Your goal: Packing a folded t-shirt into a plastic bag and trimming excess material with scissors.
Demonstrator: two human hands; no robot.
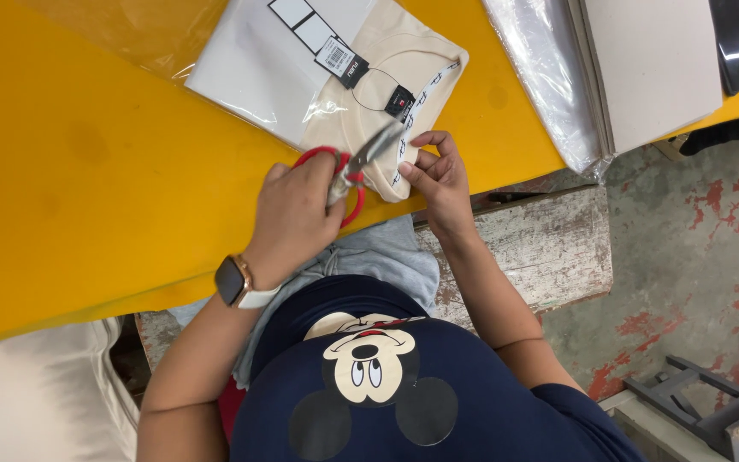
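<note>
Head view looks straight down on a folded cream garment [361,111] lying on a yellow table [87,171], near the table's edge at about 12 o'clock from the person's chest. Its near corner, trimmed with a white patterned band, sits between both hands. The left hand [294,214], with a watch [234,282] on its wrist, is clenched around the red handles of a pair of scissors [351,171], whose grey blades point toward 1 o'clock and lie over the garment's corner. Just beside it, at 3 o'clock from the scissors, the right hand [440,175] pinches the edge of the garment with fingers curled onto the patterned band. 2 hang tags [369,73] on a thin string rest on the cream fabric at 12 o'clock from the hands. A clear plastic bag [267,60] holding white card lies partly under the garment, toward 11 o'clock. At 2 o'clock a stack of grey cardboard sheets [652,68] sits beside a bundle of clear plastic bags [540,77]. A worn wooden bench [549,248] shows below the table edge.
</note>
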